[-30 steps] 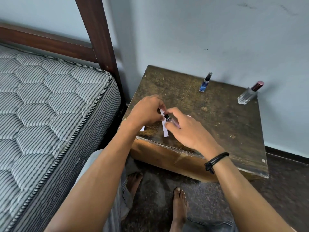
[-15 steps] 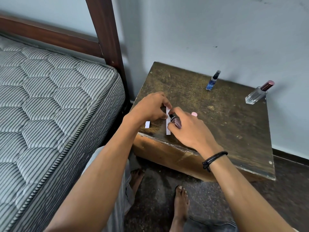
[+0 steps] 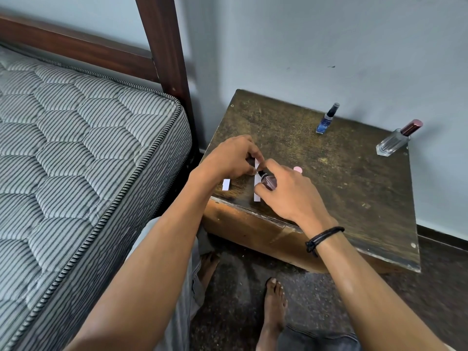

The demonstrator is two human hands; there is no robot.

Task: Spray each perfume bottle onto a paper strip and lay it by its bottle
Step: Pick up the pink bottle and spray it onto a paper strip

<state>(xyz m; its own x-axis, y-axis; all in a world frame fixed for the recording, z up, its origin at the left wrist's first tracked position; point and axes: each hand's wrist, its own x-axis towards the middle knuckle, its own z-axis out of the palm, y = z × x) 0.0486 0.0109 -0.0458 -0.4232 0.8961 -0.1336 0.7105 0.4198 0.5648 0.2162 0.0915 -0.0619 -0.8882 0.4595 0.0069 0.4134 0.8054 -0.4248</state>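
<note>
Perfume bottle (image 3: 270,183) at paper strip (image 3: 256,194)

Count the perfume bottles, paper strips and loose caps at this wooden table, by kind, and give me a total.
Perfume bottles: 3 (blue bottle, clear bottle, held bottle in the right hand)
Paper strips: 2 (held strip pinched by the left hand, second strip)
Loose caps: 1 (pink cap)
Total: 6
</note>
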